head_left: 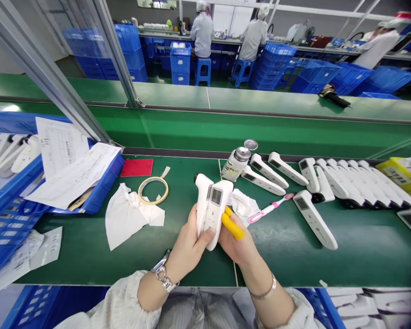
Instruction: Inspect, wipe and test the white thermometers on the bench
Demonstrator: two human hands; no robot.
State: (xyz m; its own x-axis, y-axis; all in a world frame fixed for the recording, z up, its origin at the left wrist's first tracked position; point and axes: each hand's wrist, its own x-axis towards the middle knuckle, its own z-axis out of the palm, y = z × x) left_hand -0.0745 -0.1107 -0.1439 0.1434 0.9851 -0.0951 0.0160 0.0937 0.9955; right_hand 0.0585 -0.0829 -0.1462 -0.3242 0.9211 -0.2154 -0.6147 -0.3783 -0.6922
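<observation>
Two white infrared thermometers stand side by side in my hands over the middle of the bench: one infrared thermometer (202, 194) on the left, and a second infrared thermometer (218, 208) with a small grey screen facing me. My left hand (188, 244) is closed around them, its thumb pressing the lower front of the second one. My right hand (238, 244), with yellow finger covers (233, 226), grips the second thermometer's right side; some of its fingers are hidden. Just beyond lie a crumpled white cloth (243, 205), a pink-and-white toothbrush (270, 208) and a metal-topped bottle (236, 163) with its lid raised.
More white thermometers (315, 219) lie to the right, several in a row. On the left are a tape roll (140, 185), a white cloth (123, 221), a red card (137, 167) and blue crates (102, 192) with papers. A metal post (48, 68) slants upward. Co-workers (202, 34) sit beyond.
</observation>
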